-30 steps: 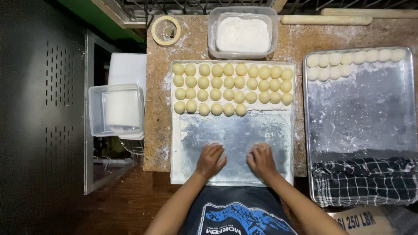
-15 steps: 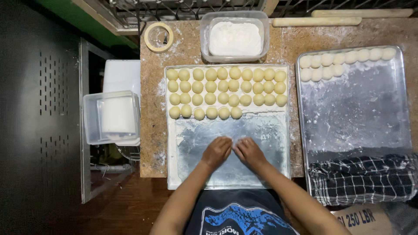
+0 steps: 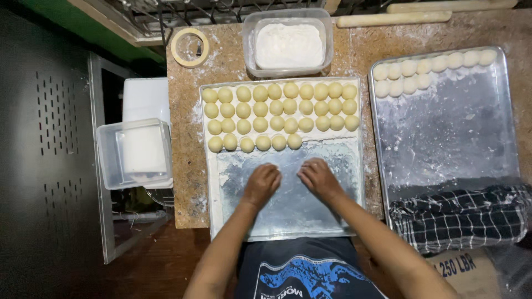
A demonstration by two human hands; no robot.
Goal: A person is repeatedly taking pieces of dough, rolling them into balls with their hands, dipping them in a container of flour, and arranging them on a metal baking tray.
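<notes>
just beyond both hands (image 3: 289, 180), dough balls (image 3: 280, 113) fill the tray (image 3: 288, 213).

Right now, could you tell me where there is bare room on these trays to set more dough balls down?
The right tray is bare between its dough balls and the checked cloth. The middle tray has room below its dough rows, around the left hand and right hand. Its upper half is crowded.

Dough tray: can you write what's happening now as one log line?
left hand on floured tray | right hand beside it | dough balls in rows above
</notes>
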